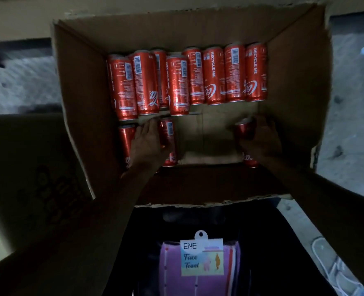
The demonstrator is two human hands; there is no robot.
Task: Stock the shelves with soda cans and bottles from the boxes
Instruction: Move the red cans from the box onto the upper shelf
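Cardboard fills most of the view: an open cardboard box (294,86) sits on the floor with its flaps spread, seen from straight above. To its left stands a second carton (27,167), dim and closed on the side that shows. Grey speckled floor (351,82) shows on both sides.

Along the far wall of the open box lies a row of red soda cans (189,80), all on their sides, touching one another; a few at the left end overlap. The near half of the box bottom is mostly bare card.

Both forearms reach into the box. The left hand (146,144) lies between two cans, the barcode can (168,142) touching its thumb side and the corner can (125,144) on its other side. Its fingers point forward, fairly straight, and whether they grasp anything beneath cannot be told. The right hand (260,142) has its fingers curled round the right-side can (244,130), whose ends stick out past the hand, near the box's right wall.

Below the box, against dark clothing, hangs a purple face towel pack (200,259) with a card label. A laced shoe (330,263) shows at lower right.
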